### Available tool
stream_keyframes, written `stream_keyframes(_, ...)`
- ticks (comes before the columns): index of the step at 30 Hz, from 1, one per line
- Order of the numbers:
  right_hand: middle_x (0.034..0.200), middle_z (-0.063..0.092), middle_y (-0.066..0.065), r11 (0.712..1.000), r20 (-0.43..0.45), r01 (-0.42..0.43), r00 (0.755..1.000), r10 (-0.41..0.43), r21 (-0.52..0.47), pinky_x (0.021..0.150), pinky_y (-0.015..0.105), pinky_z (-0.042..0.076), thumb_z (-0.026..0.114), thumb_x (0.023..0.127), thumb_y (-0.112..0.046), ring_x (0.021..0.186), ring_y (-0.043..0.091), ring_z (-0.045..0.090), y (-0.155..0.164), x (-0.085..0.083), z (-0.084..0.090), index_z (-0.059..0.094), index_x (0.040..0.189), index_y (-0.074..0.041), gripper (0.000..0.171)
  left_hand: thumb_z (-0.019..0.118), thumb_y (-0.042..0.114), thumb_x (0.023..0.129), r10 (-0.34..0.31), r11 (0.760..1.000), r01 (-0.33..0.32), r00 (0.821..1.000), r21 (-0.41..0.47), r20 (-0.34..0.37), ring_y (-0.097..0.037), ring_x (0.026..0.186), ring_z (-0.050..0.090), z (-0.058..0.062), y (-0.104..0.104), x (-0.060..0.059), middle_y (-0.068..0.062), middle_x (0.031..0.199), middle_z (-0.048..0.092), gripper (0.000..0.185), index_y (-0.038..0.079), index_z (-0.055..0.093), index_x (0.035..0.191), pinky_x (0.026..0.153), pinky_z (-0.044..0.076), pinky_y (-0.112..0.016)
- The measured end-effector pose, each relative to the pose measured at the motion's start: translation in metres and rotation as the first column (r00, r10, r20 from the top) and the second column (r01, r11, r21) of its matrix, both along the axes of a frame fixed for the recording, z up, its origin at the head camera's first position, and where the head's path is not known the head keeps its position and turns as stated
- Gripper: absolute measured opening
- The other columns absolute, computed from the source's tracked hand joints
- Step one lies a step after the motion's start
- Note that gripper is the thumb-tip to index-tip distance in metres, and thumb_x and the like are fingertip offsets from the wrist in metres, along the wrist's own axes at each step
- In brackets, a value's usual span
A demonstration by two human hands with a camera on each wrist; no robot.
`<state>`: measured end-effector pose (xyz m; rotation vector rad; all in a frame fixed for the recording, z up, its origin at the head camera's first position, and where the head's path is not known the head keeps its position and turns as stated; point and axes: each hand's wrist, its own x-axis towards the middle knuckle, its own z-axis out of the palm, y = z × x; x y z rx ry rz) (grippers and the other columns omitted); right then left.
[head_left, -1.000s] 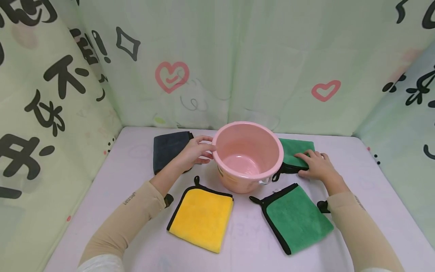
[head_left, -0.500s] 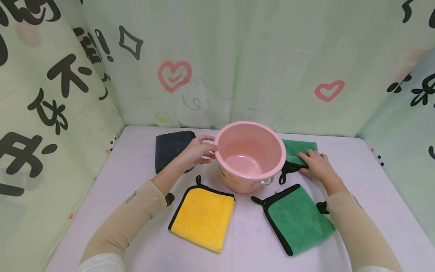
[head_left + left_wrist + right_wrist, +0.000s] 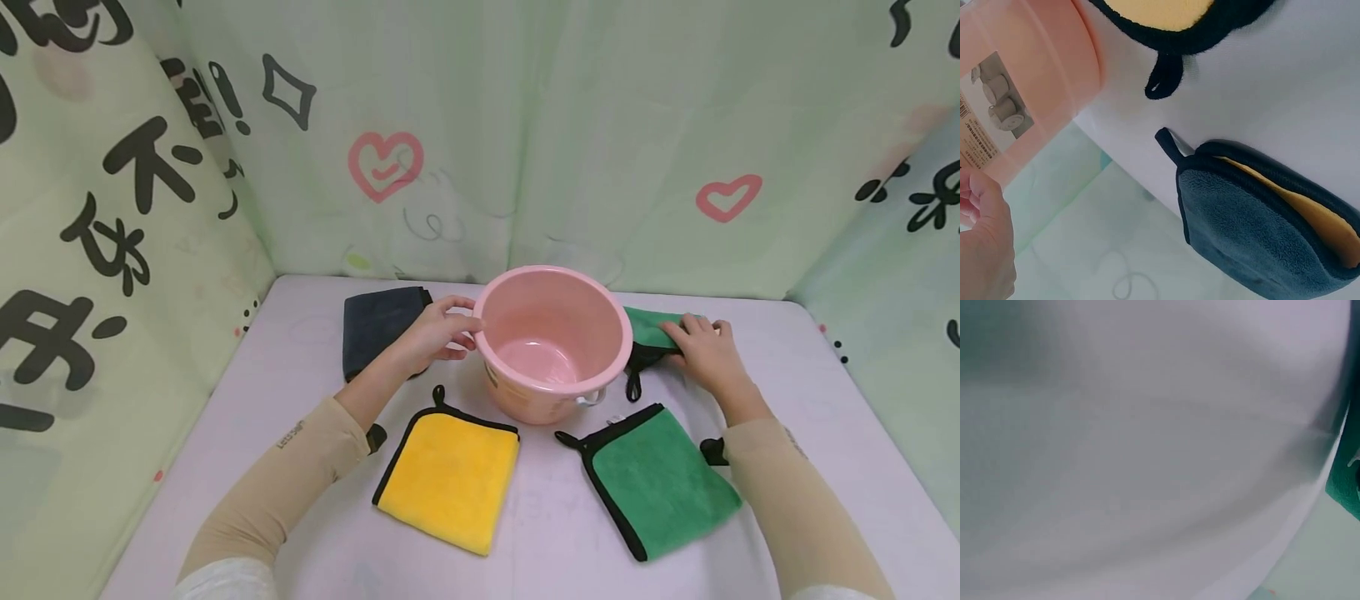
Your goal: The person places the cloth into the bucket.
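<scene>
A pink plastic bucket stands upright at the table's middle. My left hand holds its left rim, fingers curled against the edge; the left wrist view shows the bucket wall and that hand. My right hand grips the far green cloth right of the bucket, bunching it up, its black loop dangling. A yellow cloth lies front left, a second green cloth front right, and a dark grey cloth behind my left hand. The right wrist view is mostly blurred table.
Patterned pale-green curtains wall the white table on three sides. The grey cloth shows a yellow underside in the left wrist view. Bare table lies between the two near cloths and along the front edge.
My right hand has gathered the far green cloth and lifted its near edge, drawing it back and up. The left hand stays on the bucket rim.
</scene>
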<state>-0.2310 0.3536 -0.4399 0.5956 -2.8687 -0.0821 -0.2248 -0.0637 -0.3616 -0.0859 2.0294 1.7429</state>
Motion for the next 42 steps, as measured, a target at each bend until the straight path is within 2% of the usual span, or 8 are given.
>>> stream_keyframes(6, 0.098, 0.041, 0.021, 1.000, -0.148, -0.011, 0.989, 0.006, -0.030, 0.078, 0.059, 0.030, 0.071, 0.075, -0.013, 0.091, 0.040, 0.043, 0.001, -0.003, 0.014, 0.044, 0.113, -0.010, 0.047, 0.064, 0.021, 0.085, -0.003, 1.000, 0.003, 1.000, -0.007, -0.006, -0.023, 0.074, 0.060, 0.001, 0.002, -0.001, -0.007, 0.085, 0.062, 0.039, 0.016, 0.049, 0.120, 0.058, 0.051, -0.024)
stream_keyframes(11, 0.096, 0.042, 0.022, 0.997, -0.298, -0.033, 0.954, 0.012, -0.066, 0.077, 0.060, 0.031, 0.072, 0.073, -0.012, 0.088, 0.042, 0.043, 0.001, -0.008, 0.031, 0.045, 0.110, -0.010, 0.047, 0.063, 0.020, 0.085, -0.013, 1.000, 0.013, 1.000, -0.008, -0.016, -0.018, 0.066, 0.059, 0.001, 0.003, -0.002, -0.007, 0.085, 0.062, 0.039, 0.015, 0.048, 0.121, 0.058, 0.051, -0.024)
stream_keyframes(16, 0.097, 0.042, 0.024, 0.992, -0.377, -0.041, 0.926, -0.008, -0.123, 0.080, 0.062, 0.029, 0.071, 0.073, -0.009, 0.090, 0.043, 0.041, -0.003, -0.012, 0.055, 0.046, 0.111, -0.009, 0.045, 0.063, 0.020, 0.085, -0.005, 1.000, 0.005, 1.000, -0.012, 0.003, -0.016, 0.064, 0.058, 0.001, 0.003, -0.003, -0.007, 0.083, 0.061, 0.038, 0.016, 0.048, 0.120, 0.058, 0.051, -0.024)
stream_keyframes(19, 0.096, 0.042, 0.025, 0.985, -0.444, -0.074, 0.896, -0.002, -0.154, 0.081, 0.062, 0.028, 0.070, 0.074, -0.007, 0.090, 0.044, 0.041, -0.007, -0.014, 0.071, 0.047, 0.111, -0.008, 0.043, 0.064, 0.020, 0.085, -0.001, 1.000, 0.001, 1.000, -0.015, 0.023, -0.016, 0.064, 0.057, 0.004, 0.003, -0.003, -0.007, 0.084, 0.061, 0.038, 0.016, 0.049, 0.120, 0.058, 0.051, -0.024)
stream_keyframes(22, 0.095, 0.043, 0.025, 0.979, -0.520, -0.119, 0.854, 0.015, -0.167, 0.081, 0.062, 0.028, 0.069, 0.073, -0.007, 0.090, 0.044, 0.042, -0.014, -0.016, 0.087, 0.049, 0.110, -0.007, 0.042, 0.064, 0.019, 0.085, 0.003, 1.000, -0.002, 0.999, -0.012, 0.040, -0.017, 0.064, 0.057, 0.005, 0.002, -0.003, -0.007, 0.084, 0.060, 0.038, 0.016, 0.049, 0.120, 0.058, 0.051, -0.024)
stream_keyframes(29, 0.096, 0.046, 0.025, 0.958, -0.624, -0.226, 0.778, 0.069, -0.175, 0.081, 0.062, 0.029, 0.065, 0.076, -0.010, 0.089, 0.046, 0.044, -0.033, -0.014, 0.114, 0.052, 0.108, -0.006, 0.034, 0.064, 0.020, 0.086, 0.000, 1.000, 0.001, 0.998, -0.016, 0.059, -0.027, 0.079, 0.058, 0.007, 0.001, -0.002, -0.008, 0.087, 0.059, 0.040, 0.017, 0.047, 0.121, 0.060, 0.052, -0.024)
stream_keyframes(38, 0.092, 0.049, 0.023, 0.912, -0.707, -0.394, 0.677, 0.205, -0.113, 0.076, 0.061, 0.031, 0.057, 0.076, -0.004, 0.078, 0.044, 0.046, -0.069, -0.003, 0.132, 0.053, 0.101, -0.007, 0.025, 0.064, 0.018, 0.085, 0.012, 1.000, -0.012, 0.996, -0.003, 0.088, -0.025, 0.080, 0.060, 0.006, 0.000, -0.003, -0.010, 0.094, 0.058, 0.039, 0.016, 0.047, 0.121, 0.062, 0.053, -0.025)
stream_keyframes(42, 0.090, 0.049, 0.022, 0.888, -0.707, -0.454, 0.652, 0.275, -0.073, 0.075, 0.060, 0.032, 0.054, 0.077, -0.004, 0.074, 0.042, 0.046, -0.083, 0.001, 0.132, 0.054, 0.098, -0.008, 0.022, 0.064, 0.017, 0.085, 0.022, 1.000, -0.024, 0.993, 0.013, 0.115, -0.021, 0.074, 0.060, 0.007, 0.000, -0.003, -0.011, 0.096, 0.058, 0.039, 0.016, 0.047, 0.120, 0.063, 0.054, -0.026)
